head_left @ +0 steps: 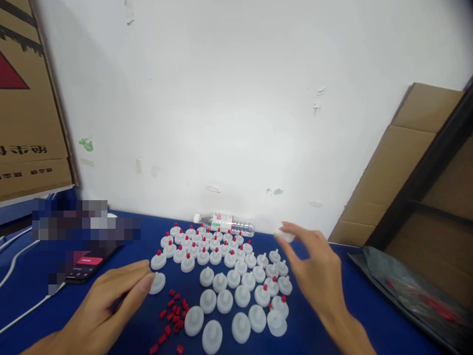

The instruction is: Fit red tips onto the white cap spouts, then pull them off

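Note:
My left hand is closed in a pinch, thumb against fingers, on a white nozzle cap at the fingertips; part of that cap is hidden. To the right, my right hand grips another white nozzle cap between thumb and fingers, raised above the table. Between the hands stand many white nozzle caps, round with a short spout pointing up. Those at the back left mostly carry a small red tip cover; many nearer ones have bare spouts. Loose red tip covers lie scattered by my left hand.
A clear water bottle lies on its side along the white wall. A phone with white cables rests at left. Cardboard boxes flank both sides. A grey plastic bag lies at right on the blue table.

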